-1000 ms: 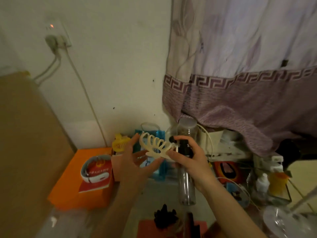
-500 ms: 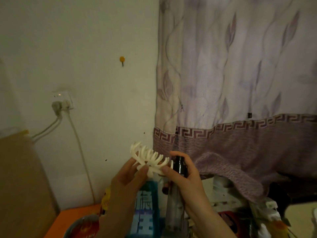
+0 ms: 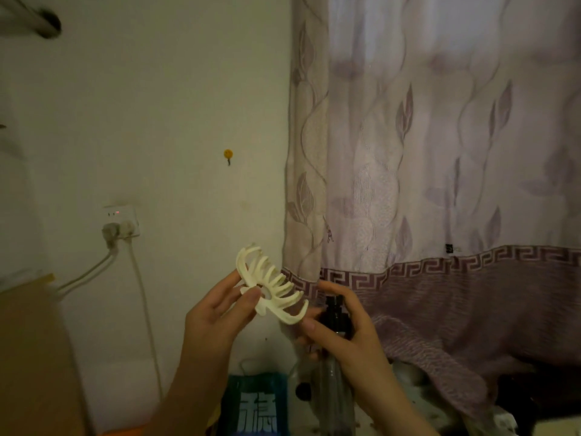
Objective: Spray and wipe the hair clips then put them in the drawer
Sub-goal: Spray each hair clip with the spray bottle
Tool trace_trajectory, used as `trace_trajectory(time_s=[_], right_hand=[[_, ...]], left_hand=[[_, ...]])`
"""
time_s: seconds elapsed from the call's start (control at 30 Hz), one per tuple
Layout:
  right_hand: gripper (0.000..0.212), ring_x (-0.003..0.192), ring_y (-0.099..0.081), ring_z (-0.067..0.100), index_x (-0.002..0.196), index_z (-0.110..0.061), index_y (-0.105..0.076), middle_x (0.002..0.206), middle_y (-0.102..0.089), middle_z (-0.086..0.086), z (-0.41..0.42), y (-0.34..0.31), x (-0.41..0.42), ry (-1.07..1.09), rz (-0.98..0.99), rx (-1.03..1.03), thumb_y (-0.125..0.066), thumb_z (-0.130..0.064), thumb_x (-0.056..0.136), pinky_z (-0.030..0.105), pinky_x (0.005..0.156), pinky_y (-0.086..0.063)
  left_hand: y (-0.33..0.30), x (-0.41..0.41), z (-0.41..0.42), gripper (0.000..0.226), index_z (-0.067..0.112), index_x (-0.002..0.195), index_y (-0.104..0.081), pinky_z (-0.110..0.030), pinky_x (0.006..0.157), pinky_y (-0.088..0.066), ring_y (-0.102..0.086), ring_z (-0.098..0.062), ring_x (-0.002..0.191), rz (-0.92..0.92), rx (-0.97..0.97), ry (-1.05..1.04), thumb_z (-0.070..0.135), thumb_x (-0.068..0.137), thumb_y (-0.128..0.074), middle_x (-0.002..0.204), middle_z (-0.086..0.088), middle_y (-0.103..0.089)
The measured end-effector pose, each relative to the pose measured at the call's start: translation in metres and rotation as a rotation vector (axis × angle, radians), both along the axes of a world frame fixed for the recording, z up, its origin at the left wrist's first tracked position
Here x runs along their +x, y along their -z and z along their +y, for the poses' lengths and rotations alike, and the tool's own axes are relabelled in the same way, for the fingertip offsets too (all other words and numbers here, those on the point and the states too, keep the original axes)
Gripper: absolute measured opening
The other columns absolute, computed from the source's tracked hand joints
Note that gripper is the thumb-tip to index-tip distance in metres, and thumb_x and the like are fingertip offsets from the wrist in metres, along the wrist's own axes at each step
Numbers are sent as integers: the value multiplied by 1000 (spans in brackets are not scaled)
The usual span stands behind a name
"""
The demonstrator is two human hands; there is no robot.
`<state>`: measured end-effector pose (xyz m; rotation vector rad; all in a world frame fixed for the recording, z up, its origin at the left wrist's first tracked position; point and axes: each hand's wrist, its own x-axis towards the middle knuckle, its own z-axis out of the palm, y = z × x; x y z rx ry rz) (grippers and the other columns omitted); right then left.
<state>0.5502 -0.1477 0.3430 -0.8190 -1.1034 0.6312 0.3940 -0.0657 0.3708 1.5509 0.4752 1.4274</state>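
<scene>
The curtain (image 3: 440, 184) fills the right half of the view, pale with a leaf pattern above a darker keyed band; its hem bunches low at the right. The wall (image 3: 157, 105) takes up the left half and carries a socket (image 3: 121, 220) with two cords hanging from it and a small yellow hook (image 3: 228, 154).

The left hand (image 3: 217, 313) pinches the clip (image 3: 270, 289) at its hinge end between thumb and fingers, holding it in the air in front of the wall, just beside the curtain's edge. The right hand (image 3: 342, 328) curls round the neck of the bottle (image 3: 333, 372), index finger arched over the black spray head, which points towards the clip's lower teeth; nozzle and teeth are close, and contact cannot be told.

The clip is a cream claw with long curved teeth, probably light, stiff plastic. The teeth look thin enough to snap if squeezed sideways, and once wet the surface would likely be slippery; the hinge and spine are the sound places to hold it, as here.

The bottle is clear, and its fill level cannot be read in the dim light. A blue bag (image 3: 256, 404) with white characters stands at the lower edge, contents hidden. No drawer is in view; by the look of things, spraying is the step in hand.
</scene>
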Motion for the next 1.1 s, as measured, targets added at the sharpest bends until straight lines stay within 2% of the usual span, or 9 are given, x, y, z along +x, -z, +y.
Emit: trace_trajectory(time_s=[0.13,0.27,0.4,0.53,0.63,0.77,0.83,0.93,1.1], right_hand=[[57,63,-63,20,123,-31,-51,79,-68,2,-2,-13,9,1,-95,56,-74,-20,71,29,58,-54],[56,54,-60,17,120,-31,-51,71,-63,0,-5,-32,15,91,-197,129,-73,-24,70,26,53,-53],[49,57,-56,17,114,-32,-51,74,-56,11,-9,-51,18,163,-306,208,-71,-30,70,29,52,-53],[49,59,-57,17,112,-35,-47,79,-56,13,-11,-65,20,139,-363,250,-71,-34,69,31,55,-54],[44,59,-57,20,108,-35,-47,81,-56,14,-13,-73,20,145,-404,275,-71,-37,71,33,55,-54],[37,57,-58,23,104,-37,-46,77,-57,9,-15,-82,19,225,-470,318,-69,-38,75,37,55,-54],[36,55,-59,25,105,-37,-46,76,-57,8,-17,-86,18,273,-499,322,-67,-42,76,40,54,-55],[33,57,-59,24,104,-35,-47,76,-57,4,-19,-92,16,343,-537,330,-64,-45,78,49,57,-54],[23,55,-57,20,98,-34,-46,71,-57,3,-22,-97,11,427,-598,367,-63,-42,83,46,55,-52]], left_hand=[[-17,-6,1,56,30,117,-63,-24,80,-57,-69,-12,97,14,22,20,41,62,-68,101,4,-74],[-28,-14,-2,56,32,118,-63,-22,81,-56,-69,-12,98,68,55,56,42,63,-68,101,3,-74],[-37,-19,-5,60,30,120,-63,-29,89,-55,-68,-15,100,121,80,74,43,62,-70,101,-1,-74],[-43,-20,-10,55,36,114,-66,-34,94,-49,-68,-13,100,175,111,76,47,60,-70,100,1,-74],[-48,-20,-12,50,37,113,-66,-30,91,-48,-68,-10,98,214,132,85,43,63,-69,99,2,-75],[-54,-20,-17,45,34,112,-67,-15,76,-52,-69,-11,96,259,151,132,35,67,-69,99,2,-75],[-56,-20,-19,46,30,114,-67,-13,76,-51,-70,-13,96,277,151,149,33,68,-69,99,0,-75],[-56,-20,-21,50,27,118,-65,-16,83,-53,-69,-13,98,304,156,164,34,69,-69,101,0,-75],[-54,-21,-24,52,26,120,-64,-27,90,-51,-69,-13,99,342,156,172,35,69,-68,100,0,-75]])
